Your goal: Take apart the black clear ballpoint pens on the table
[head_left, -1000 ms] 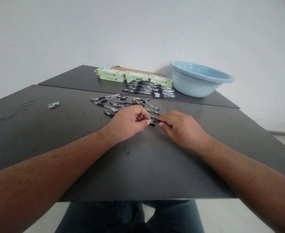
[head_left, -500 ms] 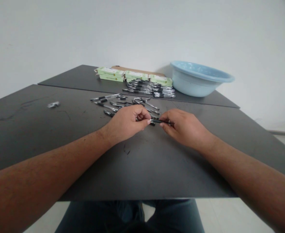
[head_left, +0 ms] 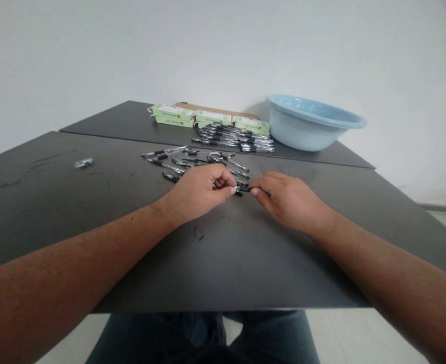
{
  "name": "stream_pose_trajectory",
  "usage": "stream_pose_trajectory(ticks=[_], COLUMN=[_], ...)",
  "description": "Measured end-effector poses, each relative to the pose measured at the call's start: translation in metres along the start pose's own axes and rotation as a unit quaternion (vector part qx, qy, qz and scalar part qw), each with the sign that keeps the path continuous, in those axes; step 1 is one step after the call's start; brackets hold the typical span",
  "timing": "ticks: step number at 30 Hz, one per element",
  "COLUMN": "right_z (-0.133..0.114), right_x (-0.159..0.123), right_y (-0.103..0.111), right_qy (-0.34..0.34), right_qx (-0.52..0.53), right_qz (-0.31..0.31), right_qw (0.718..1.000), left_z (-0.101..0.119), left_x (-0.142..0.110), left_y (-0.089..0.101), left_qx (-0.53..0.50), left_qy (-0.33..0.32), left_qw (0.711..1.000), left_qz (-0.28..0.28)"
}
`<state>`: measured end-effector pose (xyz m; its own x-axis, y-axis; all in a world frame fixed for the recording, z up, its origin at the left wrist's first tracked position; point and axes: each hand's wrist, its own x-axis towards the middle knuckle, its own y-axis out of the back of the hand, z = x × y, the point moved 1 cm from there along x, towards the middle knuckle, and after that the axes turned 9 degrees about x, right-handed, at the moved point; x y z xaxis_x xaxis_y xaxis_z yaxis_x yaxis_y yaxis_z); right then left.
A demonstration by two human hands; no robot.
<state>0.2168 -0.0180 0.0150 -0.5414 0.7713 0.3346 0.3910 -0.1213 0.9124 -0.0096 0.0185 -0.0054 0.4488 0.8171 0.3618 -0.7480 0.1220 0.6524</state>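
Between my hands, a little above the dark table, is a pen [head_left: 243, 189] with a black grip, lying nearly level. My left hand [head_left: 208, 186] pinches its left end between thumb and forefinger. The fingers of my right hand [head_left: 285, 196] are closed on its right end, and that tip is hidden in them. Just behind my left hand lie loose pens and pen parts [head_left: 168, 167], clear and black, partly covered by that hand.
Farther back is a heap of pens [head_left: 226, 136] in front of green-and-white boxes [head_left: 173, 116]. A light blue basin [head_left: 308, 129] stands at the back right. Small clear pieces [head_left: 84, 163] lie at the left on the dark table [head_left: 223, 268].
My right hand has shifted slightly along the pen, its thumb and finger now pinched together at the black grip's end. My left hand keeps its place.
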Motion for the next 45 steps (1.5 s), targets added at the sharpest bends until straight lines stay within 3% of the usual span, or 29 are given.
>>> stream_pose_trajectory(ticks=[5, 30, 45], right_z=[0.0003, -0.0016, -0.0006], right_x=[-0.0006, 0.0012, 0.0004], right_y=[0.0005, -0.0006, -0.0019], right_qy=[0.009, 0.001, 0.005], right_qx=[0.014, 0.017, 0.022], right_qz=[0.026, -0.006, 0.016], right_qw=[1.000, 1.000, 1.000], left_z=[0.0013, 0.0024, 0.0027], left_x=[-0.0001, 0.0000, -0.0002], left_y=[0.0006, 0.0020, 0.0012], left_qx=[0.006, 0.021, 0.028], left_qy=[-0.001, -0.016, -0.022], left_qw=[1.000, 1.000, 0.999], left_qz=[-0.008, -0.014, -0.008])
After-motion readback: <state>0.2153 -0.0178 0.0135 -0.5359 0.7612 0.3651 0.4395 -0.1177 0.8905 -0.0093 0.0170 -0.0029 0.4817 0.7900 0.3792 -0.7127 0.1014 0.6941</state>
